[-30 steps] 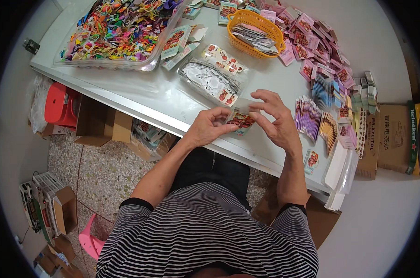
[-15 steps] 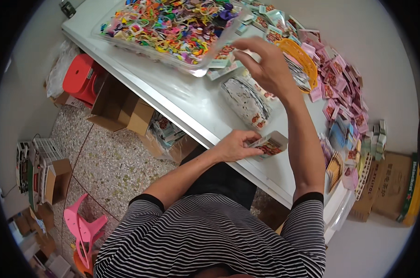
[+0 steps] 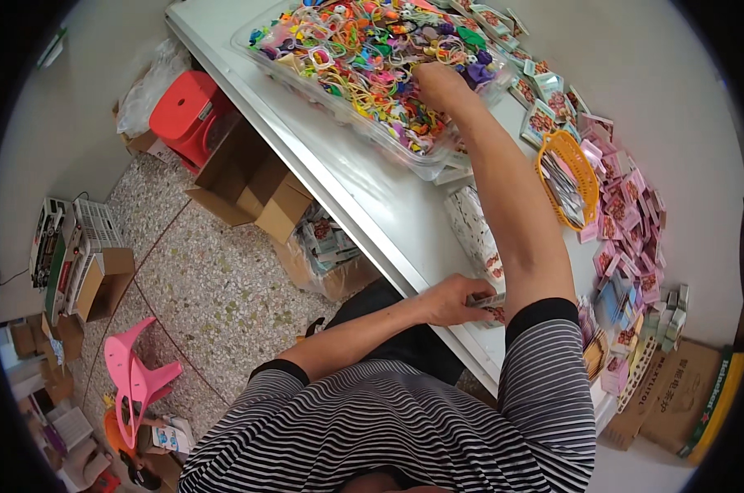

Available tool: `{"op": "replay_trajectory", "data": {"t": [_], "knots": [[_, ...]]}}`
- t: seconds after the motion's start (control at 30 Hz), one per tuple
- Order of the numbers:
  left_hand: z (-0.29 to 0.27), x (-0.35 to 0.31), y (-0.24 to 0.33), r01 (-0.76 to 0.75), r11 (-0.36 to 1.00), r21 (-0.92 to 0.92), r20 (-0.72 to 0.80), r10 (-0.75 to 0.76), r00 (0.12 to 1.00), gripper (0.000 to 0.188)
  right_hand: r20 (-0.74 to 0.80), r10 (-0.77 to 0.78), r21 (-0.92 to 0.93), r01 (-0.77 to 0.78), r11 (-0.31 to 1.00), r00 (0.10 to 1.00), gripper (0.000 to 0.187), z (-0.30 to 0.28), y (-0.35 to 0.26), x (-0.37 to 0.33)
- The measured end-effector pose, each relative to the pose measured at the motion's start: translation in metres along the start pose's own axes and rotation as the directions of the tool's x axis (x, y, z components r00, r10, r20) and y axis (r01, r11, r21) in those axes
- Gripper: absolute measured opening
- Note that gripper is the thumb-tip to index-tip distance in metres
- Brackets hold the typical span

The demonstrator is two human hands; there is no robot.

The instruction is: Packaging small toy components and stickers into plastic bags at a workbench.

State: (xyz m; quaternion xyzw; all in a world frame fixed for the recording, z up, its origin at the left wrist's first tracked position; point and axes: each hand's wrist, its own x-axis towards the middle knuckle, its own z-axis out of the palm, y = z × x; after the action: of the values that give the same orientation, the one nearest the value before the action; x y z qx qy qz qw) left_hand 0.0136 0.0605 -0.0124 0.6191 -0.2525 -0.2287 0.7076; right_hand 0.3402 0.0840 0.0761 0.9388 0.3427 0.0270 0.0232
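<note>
My left hand [image 3: 454,302] is closed around a small printed card box [image 3: 493,309] at the near edge of the table, its far end hidden behind my right forearm. Farther off, my right hand [image 3: 439,85] dips into a clear plastic tub [image 3: 428,168] heaped with colourful elastic bands and small charms [image 3: 364,62]. Its fingers are curled down into the heap, and what they pinch is hidden. Between my hands lies a white patterned plastic bag [image 3: 470,226], partly covered by my right arm.
An orange basket [image 3: 590,177] of flat packets stands right of my arm, beside heaped pink boxes [image 3: 626,218]. Cartons [image 3: 676,394] stand far right. Left of the table are a red stool [image 3: 179,107], an open carton [image 3: 232,185], a pink stool [image 3: 138,374] and a person in orange [image 3: 117,431].
My right hand has gone from above the table beside the tub into the heap of bands. My left hand keeps hold of the card box, now turned lower. The whole view has shifted.
</note>
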Motion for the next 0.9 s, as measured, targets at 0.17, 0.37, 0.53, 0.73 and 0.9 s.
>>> {"op": "replay_trajectory", "data": {"t": [0.17, 0.37, 0.53, 0.73, 0.9], "knots": [[-0.004, 0.000, 0.003, 0.021, 0.999, 0.024, 0.015, -0.021, 1.000, 0.050, -0.037, 0.064, 0.487, -0.038, 0.873, 0.997, 0.021, -0.013, 0.011, 0.001], [-0.007, 0.000, 0.008, 0.066, 0.998, -0.016, 0.030, -0.065, 0.997, 0.051, 0.376, 0.256, 0.917, -0.397, 0.038, 0.891, 0.024, -0.027, 0.012, -0.002], [-0.004, 0.004, 0.002, 0.048, 0.998, -0.047, 0.065, -0.045, 0.997, 0.049, 0.171, 0.192, 0.507, -0.254, 0.823, 0.966, 0.037, -0.007, 0.002, 0.013], [-0.011, -0.002, 0.013, 0.097, 0.995, 0.024, 0.048, -0.098, 0.994, 0.047, 0.088, 0.167, 0.207, -0.182, 0.961, 0.982, 0.038, 0.000, -0.025, 0.023], [-0.008, 0.002, 0.010, 0.051, 0.999, 0.020, 0.062, -0.052, 0.997, 0.049, 0.160, 0.037, 0.189, -0.067, 0.980, 0.986, 0.030, 0.009, 0.015, 0.022]]}}
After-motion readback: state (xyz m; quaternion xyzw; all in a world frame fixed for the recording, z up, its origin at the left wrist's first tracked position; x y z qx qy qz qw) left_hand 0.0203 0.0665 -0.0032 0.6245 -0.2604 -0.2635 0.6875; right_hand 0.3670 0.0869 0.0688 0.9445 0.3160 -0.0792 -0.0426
